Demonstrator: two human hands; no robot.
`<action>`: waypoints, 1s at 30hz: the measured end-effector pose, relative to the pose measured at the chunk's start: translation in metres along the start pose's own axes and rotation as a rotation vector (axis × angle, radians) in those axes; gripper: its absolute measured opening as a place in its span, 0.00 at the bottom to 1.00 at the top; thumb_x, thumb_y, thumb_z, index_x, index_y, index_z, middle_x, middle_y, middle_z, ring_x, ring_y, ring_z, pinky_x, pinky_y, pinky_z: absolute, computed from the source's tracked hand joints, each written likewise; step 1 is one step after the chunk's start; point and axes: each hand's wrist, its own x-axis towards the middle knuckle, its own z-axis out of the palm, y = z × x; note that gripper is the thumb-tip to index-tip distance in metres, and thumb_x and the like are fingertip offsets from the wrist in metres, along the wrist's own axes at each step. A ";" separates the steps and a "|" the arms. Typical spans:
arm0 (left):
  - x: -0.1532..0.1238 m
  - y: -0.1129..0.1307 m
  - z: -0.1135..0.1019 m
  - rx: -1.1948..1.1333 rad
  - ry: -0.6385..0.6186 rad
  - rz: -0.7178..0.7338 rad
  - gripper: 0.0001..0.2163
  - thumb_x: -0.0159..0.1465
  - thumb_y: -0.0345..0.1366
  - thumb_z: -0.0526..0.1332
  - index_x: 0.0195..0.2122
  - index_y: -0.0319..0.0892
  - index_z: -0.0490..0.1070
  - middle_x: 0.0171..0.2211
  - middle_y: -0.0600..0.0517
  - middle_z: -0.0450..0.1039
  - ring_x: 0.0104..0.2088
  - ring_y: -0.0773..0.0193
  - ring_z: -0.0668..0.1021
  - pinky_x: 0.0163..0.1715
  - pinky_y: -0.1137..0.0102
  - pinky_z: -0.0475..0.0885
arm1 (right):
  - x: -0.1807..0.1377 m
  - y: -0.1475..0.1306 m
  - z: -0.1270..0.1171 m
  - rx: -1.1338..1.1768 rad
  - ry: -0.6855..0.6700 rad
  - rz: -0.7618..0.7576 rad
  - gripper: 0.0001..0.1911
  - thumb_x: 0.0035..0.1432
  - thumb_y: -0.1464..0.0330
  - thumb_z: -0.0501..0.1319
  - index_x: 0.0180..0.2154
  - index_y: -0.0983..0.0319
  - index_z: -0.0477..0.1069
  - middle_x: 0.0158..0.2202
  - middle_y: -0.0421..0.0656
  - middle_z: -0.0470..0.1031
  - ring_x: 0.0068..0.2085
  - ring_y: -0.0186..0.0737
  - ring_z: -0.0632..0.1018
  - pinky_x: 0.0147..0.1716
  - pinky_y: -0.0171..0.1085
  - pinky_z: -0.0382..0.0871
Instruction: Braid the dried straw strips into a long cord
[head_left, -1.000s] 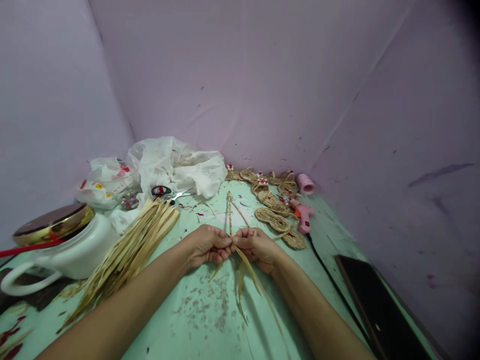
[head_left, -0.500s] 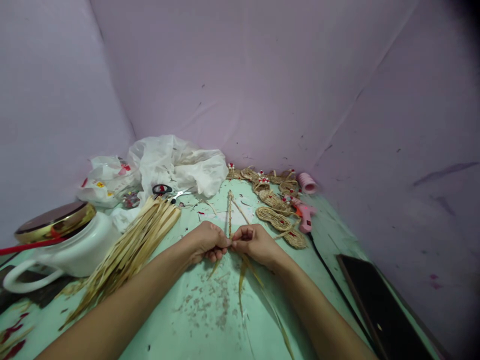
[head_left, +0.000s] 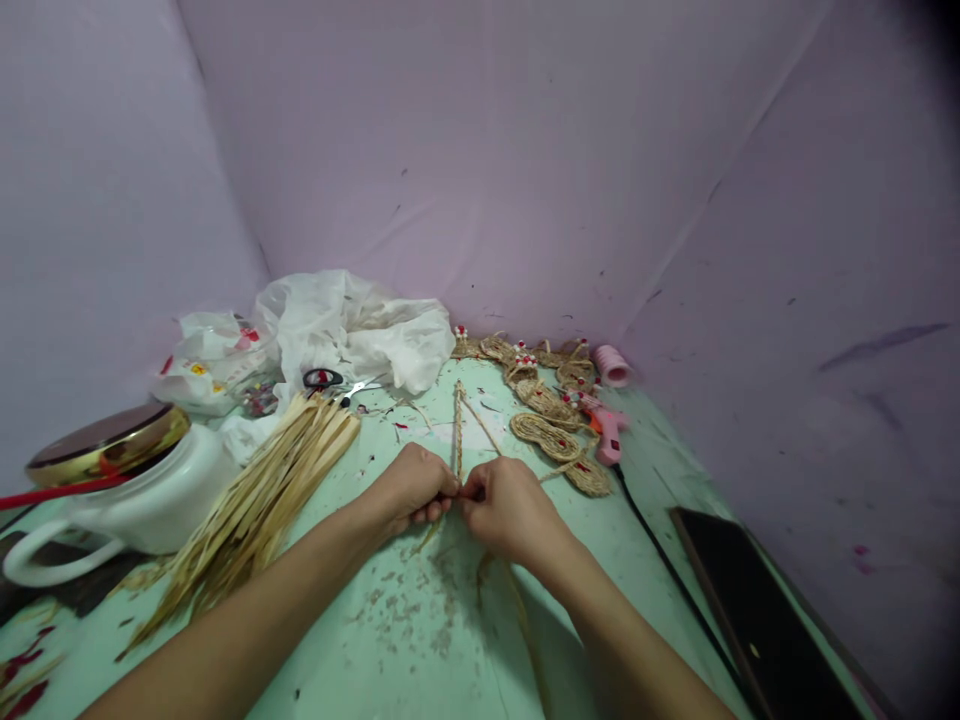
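Note:
A thin braided straw cord (head_left: 459,430) runs from the far part of the green table down to my hands. My left hand (head_left: 420,485) is closed, pinching the cord's near end. Right beside it, my right hand (head_left: 510,508) is closed on the strands of the same cord, fingertips meeting the left ones. Loose straw strands (head_left: 523,610) trail from under the right hand toward me. The exact grip between the fingertips is hidden. Left of my hands lies a bundle of dry straw strips (head_left: 262,500).
Coiled straw soles (head_left: 546,437) with red and white beads lie at the back right, beside a pink glue gun (head_left: 609,430) with a black cable. Scissors (head_left: 356,390), white plastic bags (head_left: 352,320) and a white teapot (head_left: 180,500) stand left. A dark flat panel (head_left: 750,600) lies right.
My right hand has turned over, its back now facing up, still against the left fingertips. The trailing strands have swung a little to the left. My left hand stays nearly in place.

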 end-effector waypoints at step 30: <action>0.004 -0.002 -0.012 0.223 -0.078 0.197 0.04 0.41 0.28 0.53 0.15 0.37 0.66 0.08 0.58 0.56 0.11 0.74 0.58 0.13 0.76 0.51 | 0.022 0.021 0.017 0.800 -0.180 0.233 0.04 0.41 0.75 0.57 0.18 0.66 0.65 0.11 0.34 0.59 0.14 0.24 0.56 0.14 0.28 0.45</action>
